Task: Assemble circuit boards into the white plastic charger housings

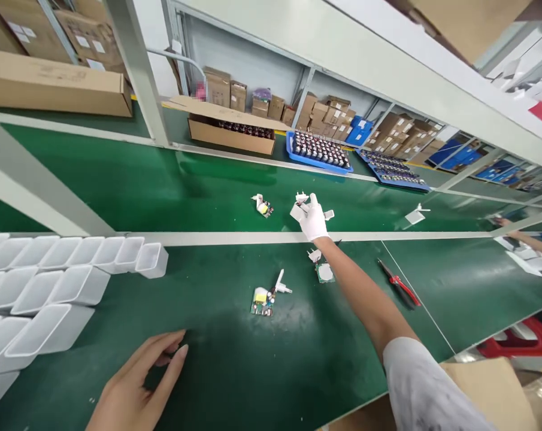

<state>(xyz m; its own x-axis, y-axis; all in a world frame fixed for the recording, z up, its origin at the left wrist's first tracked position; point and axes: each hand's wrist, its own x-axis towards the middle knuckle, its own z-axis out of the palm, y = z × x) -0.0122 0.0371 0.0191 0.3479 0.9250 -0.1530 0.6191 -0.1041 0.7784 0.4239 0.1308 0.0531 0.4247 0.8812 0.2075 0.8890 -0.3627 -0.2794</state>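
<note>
Our right hand (313, 220), in a white glove, is stretched far out over the pale strip (235, 238) onto the far green belt (118, 185). It is closed round a small white plug piece (299, 208). The piece sits at the fingertips, on the far-left side of the hand, with its metal prongs pointing away from us. A second white scrap (329, 214) lies just beside the glove on the right; we cannot tell whether the two touch.

Our left hand (136, 383) is bare and low at the near edge. It rests palm down on the green mat (217, 371) with fingers loosely curled and nothing in it. It is well apart from the plug piece, so the right hand is plainly the nearer.

Between the hands lies a circuit board (262, 301) with a white plug leaning off it to the upper right. A smaller board (324, 272) sits half under the right forearm, partly hidden. Red-handled pliers (400, 286) lie to the right. White plastic shells (50, 281) are stacked at the left, cut off by the frame. Another board (264, 207) lies on the belt left of the glove.

Beyond stand blue trays (318, 151) and a cardboard box (230, 130), whose contents are too small to make out. Another person's arm (524, 238) shows at the right edge.
</note>
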